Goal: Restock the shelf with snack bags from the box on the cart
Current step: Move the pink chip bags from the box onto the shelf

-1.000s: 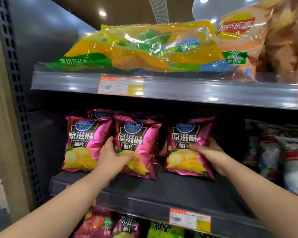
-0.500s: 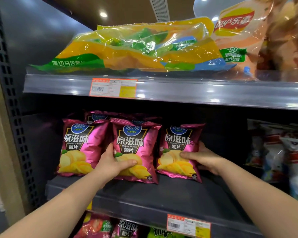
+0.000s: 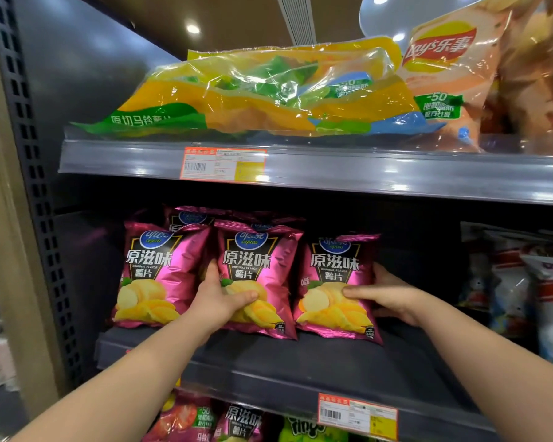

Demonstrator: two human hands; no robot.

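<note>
Left hand (image 3: 216, 301) grips the middle chip bag (image 3: 257, 279); right hand (image 3: 388, 295) clasps the right chip bag (image 3: 336, 282), both upright on the shelf (image 3: 300, 362).

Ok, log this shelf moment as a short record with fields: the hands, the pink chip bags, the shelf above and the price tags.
left hand: grips middle pink bag
right hand: grips right pink bag
left pink bag: upright, untouched
more pink bags: tops visible behind front row
middle shelf: dark, bare front part
upper shelf: large yellow multipack lying flat
price tags: one on upper rail, one on middle rail
</note>
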